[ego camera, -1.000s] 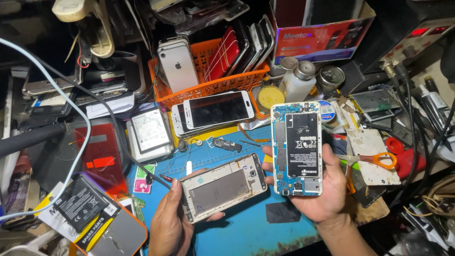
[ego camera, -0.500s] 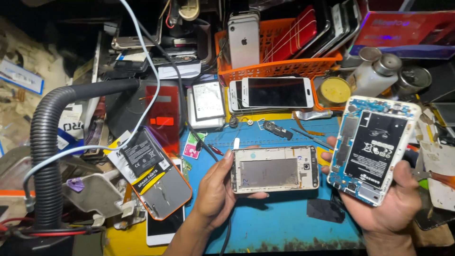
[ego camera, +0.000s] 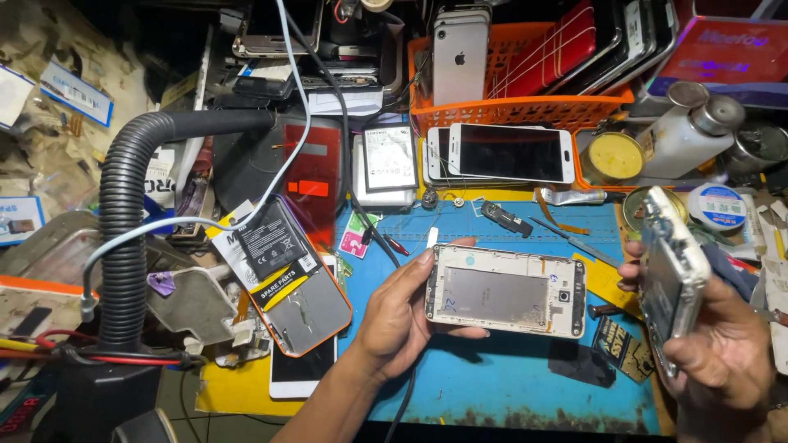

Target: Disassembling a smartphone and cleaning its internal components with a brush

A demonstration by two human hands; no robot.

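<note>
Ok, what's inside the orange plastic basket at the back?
In the orange plastic mesh basket, phones and screens stand on edge: a silver phone showing its back, a red one, and dark ones. The basket wall hides their lower ends and the bottom.

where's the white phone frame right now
In the head view, the white phone frame sits centre, held by the left hand above the blue mat, below the white phone.

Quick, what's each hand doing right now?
Left hand: closed on a white phone frame.
Right hand: closed on an opened phone body.
</note>
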